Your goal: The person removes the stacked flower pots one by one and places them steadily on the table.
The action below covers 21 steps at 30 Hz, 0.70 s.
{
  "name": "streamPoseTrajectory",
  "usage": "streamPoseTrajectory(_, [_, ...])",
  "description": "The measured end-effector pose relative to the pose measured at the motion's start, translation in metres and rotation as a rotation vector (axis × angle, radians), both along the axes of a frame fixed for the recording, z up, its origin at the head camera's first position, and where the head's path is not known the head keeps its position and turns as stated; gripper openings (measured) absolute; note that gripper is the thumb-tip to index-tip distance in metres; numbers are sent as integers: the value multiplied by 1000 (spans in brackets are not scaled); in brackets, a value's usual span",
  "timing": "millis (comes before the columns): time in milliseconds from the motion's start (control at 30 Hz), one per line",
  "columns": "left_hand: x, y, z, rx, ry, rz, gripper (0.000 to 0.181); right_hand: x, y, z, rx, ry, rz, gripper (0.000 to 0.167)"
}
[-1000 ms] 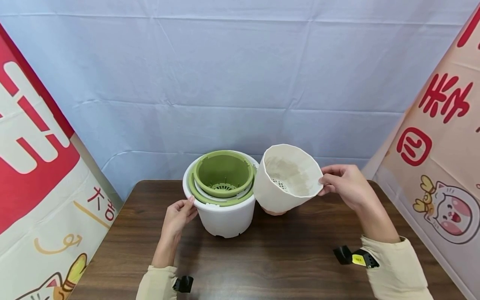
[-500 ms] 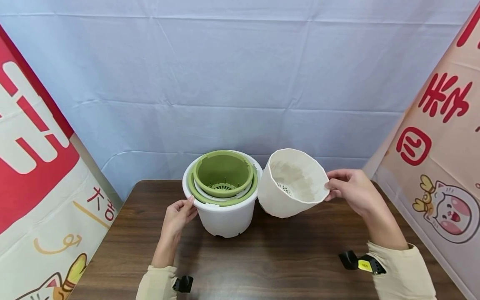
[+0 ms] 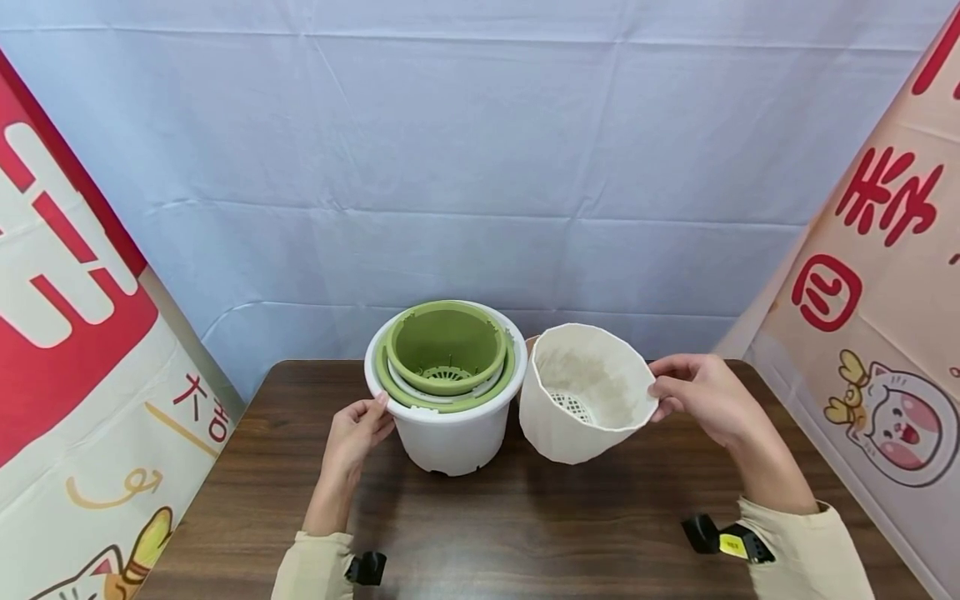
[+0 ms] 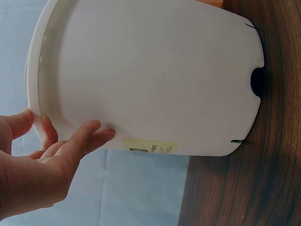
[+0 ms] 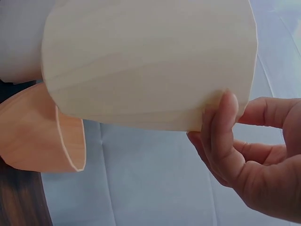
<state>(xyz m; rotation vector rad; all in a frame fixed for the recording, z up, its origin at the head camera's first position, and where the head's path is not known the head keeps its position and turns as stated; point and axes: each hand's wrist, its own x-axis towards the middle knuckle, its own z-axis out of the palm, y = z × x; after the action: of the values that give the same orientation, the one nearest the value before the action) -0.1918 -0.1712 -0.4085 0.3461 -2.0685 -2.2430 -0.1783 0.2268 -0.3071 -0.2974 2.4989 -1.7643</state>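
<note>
A large white flowerpot [image 3: 450, 437] stands upright on the table. Nested inside it are green pots [image 3: 448, 342] and a pale liner ring, the innermost one with slots in its base. My left hand [image 3: 358, 433] pinches the white pot's rim at its left, thumb on top and other fingers against the outer wall [image 4: 141, 70]. To the right, a cream faceted flowerpot [image 3: 551, 417] with a grid in its base is tilted, its mouth towards me. My right hand [image 3: 701, 396] pinches its right rim. Behind it an orange pot [image 5: 28, 132] is mostly hidden in the head view.
The brown wooden table [image 3: 480, 533] reaches back to a pale blue cloth backdrop [image 3: 465, 167]. Printed cloths hang at the left [image 3: 67, 333] and right [image 3: 885, 333]. A yellow label [image 4: 155, 145] is stuck on the white pot's side.
My right hand has moved the cream pot right and down towards me, away from in front of the white pot's rim. The left hand and the nested pots have stayed in place.
</note>
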Motion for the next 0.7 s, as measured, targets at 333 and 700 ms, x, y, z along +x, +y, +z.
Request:
streamPoseTrajectory(333, [-1, -1, -2, -10, 1, -1, 30, 3, -2, -20, -37, -14, 32, 28])
streamPoseTrajectory(700, [0, 0, -1, 6, 4, -12, 31, 2, 0, -51, -60, -86, 47, 30])
